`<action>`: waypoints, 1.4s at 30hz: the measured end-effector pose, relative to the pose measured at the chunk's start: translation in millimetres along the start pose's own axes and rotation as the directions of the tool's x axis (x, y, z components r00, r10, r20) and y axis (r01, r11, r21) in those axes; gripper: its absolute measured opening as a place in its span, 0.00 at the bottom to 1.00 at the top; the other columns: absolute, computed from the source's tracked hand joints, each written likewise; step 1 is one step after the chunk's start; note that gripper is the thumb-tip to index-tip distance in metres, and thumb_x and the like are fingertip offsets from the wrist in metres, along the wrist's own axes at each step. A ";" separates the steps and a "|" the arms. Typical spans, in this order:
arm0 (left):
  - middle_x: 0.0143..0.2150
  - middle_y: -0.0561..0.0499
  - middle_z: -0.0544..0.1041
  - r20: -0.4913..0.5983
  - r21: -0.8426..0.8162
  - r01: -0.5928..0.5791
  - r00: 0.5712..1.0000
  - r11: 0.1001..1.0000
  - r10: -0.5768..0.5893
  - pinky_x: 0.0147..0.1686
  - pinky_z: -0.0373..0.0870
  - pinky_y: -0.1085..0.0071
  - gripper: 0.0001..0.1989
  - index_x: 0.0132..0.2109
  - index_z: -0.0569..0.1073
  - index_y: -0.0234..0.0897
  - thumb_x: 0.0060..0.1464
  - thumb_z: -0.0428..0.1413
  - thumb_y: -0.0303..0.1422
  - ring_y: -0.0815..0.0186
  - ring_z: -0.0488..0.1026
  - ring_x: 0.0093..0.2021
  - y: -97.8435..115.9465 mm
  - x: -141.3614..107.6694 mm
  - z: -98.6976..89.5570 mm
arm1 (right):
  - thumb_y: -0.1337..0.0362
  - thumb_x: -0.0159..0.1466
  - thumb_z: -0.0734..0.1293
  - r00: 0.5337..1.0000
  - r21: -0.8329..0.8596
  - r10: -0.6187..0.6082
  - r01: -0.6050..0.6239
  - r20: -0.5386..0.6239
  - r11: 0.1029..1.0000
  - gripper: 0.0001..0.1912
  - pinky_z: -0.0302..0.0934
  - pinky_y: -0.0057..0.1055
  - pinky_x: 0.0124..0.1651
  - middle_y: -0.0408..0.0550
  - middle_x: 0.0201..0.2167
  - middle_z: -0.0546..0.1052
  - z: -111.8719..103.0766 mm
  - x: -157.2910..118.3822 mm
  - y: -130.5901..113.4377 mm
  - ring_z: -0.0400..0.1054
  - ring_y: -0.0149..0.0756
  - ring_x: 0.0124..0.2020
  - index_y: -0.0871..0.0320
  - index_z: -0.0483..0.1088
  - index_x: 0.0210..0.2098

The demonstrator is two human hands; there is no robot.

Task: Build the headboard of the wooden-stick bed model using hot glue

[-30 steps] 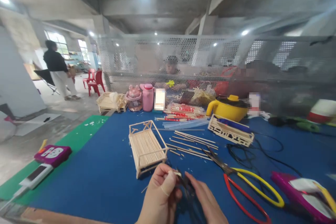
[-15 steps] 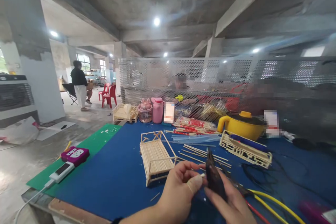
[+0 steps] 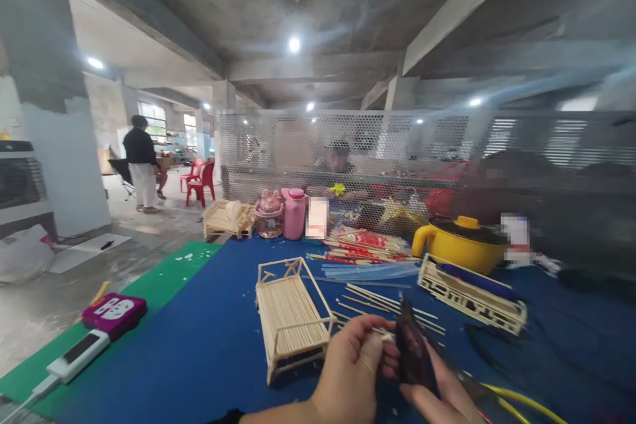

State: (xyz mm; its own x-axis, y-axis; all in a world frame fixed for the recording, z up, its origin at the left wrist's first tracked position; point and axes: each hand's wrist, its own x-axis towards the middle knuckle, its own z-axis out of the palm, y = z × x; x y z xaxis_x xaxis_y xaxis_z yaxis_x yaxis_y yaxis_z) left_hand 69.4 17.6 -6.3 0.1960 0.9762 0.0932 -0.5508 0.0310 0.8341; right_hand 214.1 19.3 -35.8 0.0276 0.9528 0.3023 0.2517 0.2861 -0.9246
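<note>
Left hand [image 3: 350,371] pinches small pale piece [image 3: 386,336]; right hand [image 3: 437,392] grips dark tool [image 3: 415,352] just right of left fingers [image 3: 365,322], long axis pointing up and away.

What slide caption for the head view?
Left hand pinches a pale piece beside a dark tool in the right hand, near a stick frame.

Held up over the near part of the blue desk [image 3: 199,351], I can see a dark tool [image 3: 413,352], blackish with a purplish sheen, its narrow tip pointing up toward the desk's far edge, its broader body tilted and partly covered lower down. Just beside it, on the side nearer the desk's left edge, a small pale piece [image 3: 386,337] sits pinched, mostly hidden; whether they touch I can't tell.
</note>
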 end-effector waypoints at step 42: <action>0.29 0.54 0.68 0.113 0.206 -0.111 0.990 0.972 0.089 0.34 0.62 0.74 0.09 0.31 0.72 0.35 0.53 0.57 0.37 0.72 0.63 0.29 25.5 -23.2 -22.7 | 0.52 0.54 0.70 0.987 0.303 0.129 -0.094 -0.097 0.948 0.24 0.64 0.38 0.49 0.49 0.38 0.77 30.8 -39.7 -57.9 0.70 0.42 0.43 0.56 0.70 0.47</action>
State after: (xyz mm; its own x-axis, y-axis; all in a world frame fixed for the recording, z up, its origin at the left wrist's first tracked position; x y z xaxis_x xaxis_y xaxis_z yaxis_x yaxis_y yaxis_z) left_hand 32.5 0.6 0.5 0.2366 0.9446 0.2277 -0.3899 -0.1224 0.9127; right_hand 168.7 -32.0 -1.4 0.1534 0.9674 0.2016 -0.0575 0.2124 -0.9755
